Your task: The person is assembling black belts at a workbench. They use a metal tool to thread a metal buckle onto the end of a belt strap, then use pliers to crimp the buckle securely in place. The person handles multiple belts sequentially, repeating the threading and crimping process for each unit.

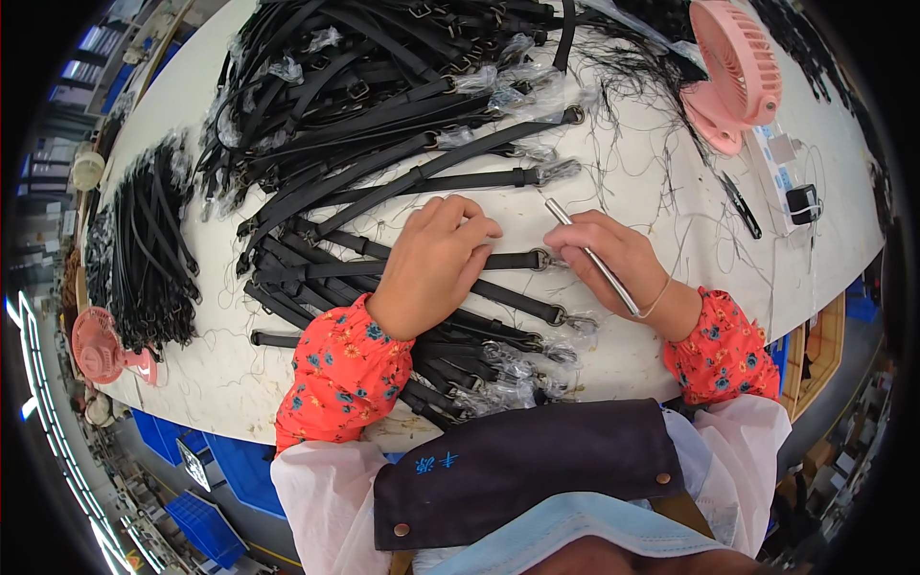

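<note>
My left hand (pixel 436 254) hovers over or rests on the black straps, its fingers curled and closed; whatever they may hold is hidden. Beneath it runs a black strap (pixel 513 261) whose metal ring end points toward my right hand. My right hand (pixel 613 259) is closed around a slim silver pen-shaped metal tool (pixel 613 278), its thin tip pointing up and left. A loop of cord hangs by that wrist. More black straps (pixel 517 302) with metal buckles and clear plastic wrap fan out below and left of my left hand.
A large heap of black straps (pixel 383 57) covers the far side of the white table (pixel 613 359). Another bundle (pixel 153 249) lies left. Pink fans (pixel 733 67) stand at the far right and left. Black-handled snips (pixel 741 206), a power strip (pixel 774 177) and loose threads lie right.
</note>
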`<state>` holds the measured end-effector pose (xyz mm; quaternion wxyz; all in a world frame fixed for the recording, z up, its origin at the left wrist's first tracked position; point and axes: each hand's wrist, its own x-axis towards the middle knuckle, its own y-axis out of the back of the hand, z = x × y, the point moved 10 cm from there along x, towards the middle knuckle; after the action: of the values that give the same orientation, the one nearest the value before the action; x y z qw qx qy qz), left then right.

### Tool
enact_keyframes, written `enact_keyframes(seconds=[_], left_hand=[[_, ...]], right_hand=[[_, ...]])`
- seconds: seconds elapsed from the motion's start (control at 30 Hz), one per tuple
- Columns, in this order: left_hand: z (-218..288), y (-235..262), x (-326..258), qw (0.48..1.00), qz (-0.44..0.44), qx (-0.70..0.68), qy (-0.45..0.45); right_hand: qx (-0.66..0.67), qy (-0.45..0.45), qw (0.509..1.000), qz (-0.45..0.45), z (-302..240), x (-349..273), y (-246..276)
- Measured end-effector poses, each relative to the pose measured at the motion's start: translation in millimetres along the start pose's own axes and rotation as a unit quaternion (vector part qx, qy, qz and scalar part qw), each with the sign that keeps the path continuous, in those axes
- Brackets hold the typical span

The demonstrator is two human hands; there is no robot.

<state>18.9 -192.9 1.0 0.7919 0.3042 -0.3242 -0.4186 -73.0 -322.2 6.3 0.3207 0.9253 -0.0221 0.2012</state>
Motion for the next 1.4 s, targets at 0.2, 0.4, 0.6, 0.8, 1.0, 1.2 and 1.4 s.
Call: enact_keyframes(seconds=[0.2,0.4,0.6,0.8,1.0,1.2,1.4], left_hand=[[10,-26,0,0.994,-0.014,-0.110,0.013],[1,-34,-1,0.984,-0.041,-0.167,0.041],[-1,-31,2,0.985,-0.044,-0.157,0.056],[-14,-34,-3,0.966,-0.052,-0.233,0.096],[-20,-39,-5,0.950,-0.071,-0.281,0.117],[-19,-38,-5,0.950,-0.069,-0.284,0.107],[-20,-41,-6,0.944,-0.081,-0.295,0.120]], right_hand=[[0.027,-0.016,1.000,-0.005,2,-1,-1],[0.286,-0.170,0.941,0.054,24,-10,-1],[0.418,-0.205,0.884,-0.033,29,-17,-16],[0.400,-0.257,0.876,-0.078,31,-23,-31],[0.379,-0.261,0.883,-0.093,31,-21,-36],[0.364,-0.265,0.887,-0.101,32,-22,-38],[0.356,-0.269,0.889,-0.109,31,-20,-38]])
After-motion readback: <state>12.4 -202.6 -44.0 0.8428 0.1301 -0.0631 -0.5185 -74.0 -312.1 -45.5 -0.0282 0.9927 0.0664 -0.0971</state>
